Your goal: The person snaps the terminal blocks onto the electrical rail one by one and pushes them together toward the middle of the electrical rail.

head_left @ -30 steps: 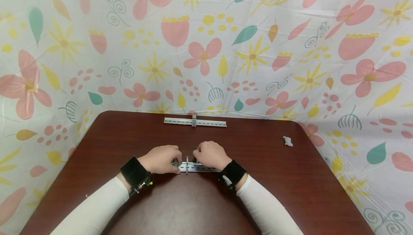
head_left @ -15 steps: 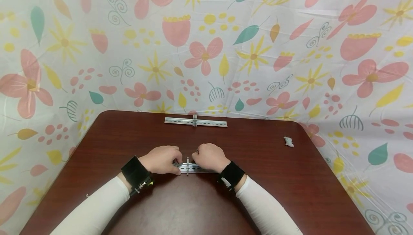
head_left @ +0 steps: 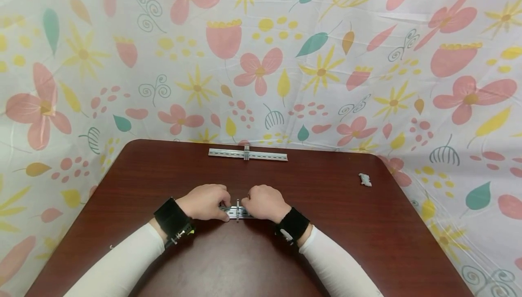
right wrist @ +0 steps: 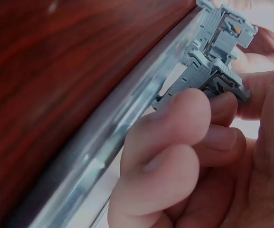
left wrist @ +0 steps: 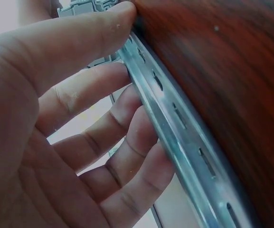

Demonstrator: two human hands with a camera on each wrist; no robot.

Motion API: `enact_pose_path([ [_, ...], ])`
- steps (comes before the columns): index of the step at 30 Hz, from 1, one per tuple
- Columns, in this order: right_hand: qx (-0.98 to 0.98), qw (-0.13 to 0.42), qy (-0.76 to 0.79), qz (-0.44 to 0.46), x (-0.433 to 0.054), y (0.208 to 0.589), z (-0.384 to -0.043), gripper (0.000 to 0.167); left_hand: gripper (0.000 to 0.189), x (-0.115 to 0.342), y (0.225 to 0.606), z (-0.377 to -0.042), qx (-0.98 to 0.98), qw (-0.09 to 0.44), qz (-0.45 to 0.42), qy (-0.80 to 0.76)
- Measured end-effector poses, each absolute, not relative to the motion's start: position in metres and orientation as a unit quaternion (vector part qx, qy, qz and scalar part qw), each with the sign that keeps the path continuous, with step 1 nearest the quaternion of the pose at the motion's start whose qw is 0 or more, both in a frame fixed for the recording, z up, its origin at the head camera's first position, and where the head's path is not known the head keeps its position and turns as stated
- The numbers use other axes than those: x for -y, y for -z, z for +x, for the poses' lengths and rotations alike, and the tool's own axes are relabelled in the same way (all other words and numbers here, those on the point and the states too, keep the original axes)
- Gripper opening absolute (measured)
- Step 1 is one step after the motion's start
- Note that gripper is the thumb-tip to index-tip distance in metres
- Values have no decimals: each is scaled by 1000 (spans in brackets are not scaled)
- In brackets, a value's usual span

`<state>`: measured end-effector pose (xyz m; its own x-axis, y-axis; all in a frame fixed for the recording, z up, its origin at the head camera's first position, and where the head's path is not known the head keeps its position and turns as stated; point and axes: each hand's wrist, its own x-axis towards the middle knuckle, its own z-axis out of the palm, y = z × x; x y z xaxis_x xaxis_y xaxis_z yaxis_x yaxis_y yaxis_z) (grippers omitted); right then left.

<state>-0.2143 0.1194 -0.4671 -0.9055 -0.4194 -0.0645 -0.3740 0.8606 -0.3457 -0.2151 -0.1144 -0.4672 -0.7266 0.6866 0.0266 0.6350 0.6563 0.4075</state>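
Observation:
A slotted metal DIN rail lies across the table in front of me. My left hand grips its left part, thumb along one edge and fingertips on the other. A thin grey terminal block stands crosswise on the rail between my hands. In the right wrist view, that block sits beside a second grey terminal block, which my right hand pinches at the rail. A small gap shows between the two blocks. How the second block meets the rail is hidden by fingers.
Another DIN rail carrying grey blocks lies at the table's back edge. A loose grey piece rests on the right side of the dark wood table. A flowered curtain hangs directly behind the table.
My right hand has shifted left along the rail, nearer to the standing terminal block, and slightly lower. My left hand keeps its grip on the rail.

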Motion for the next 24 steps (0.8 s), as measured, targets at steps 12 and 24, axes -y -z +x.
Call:
enact_pose_path([
  [12, -959, 71, 166, -220, -119, 467, -206, 54, 19, 115, 466, -216, -909, 63, 362, -197],
  [24, -963, 68, 132, -223, -117, 469, -200, 55, 20, 116, 467, -217, -910, 66, 359, -199],
])
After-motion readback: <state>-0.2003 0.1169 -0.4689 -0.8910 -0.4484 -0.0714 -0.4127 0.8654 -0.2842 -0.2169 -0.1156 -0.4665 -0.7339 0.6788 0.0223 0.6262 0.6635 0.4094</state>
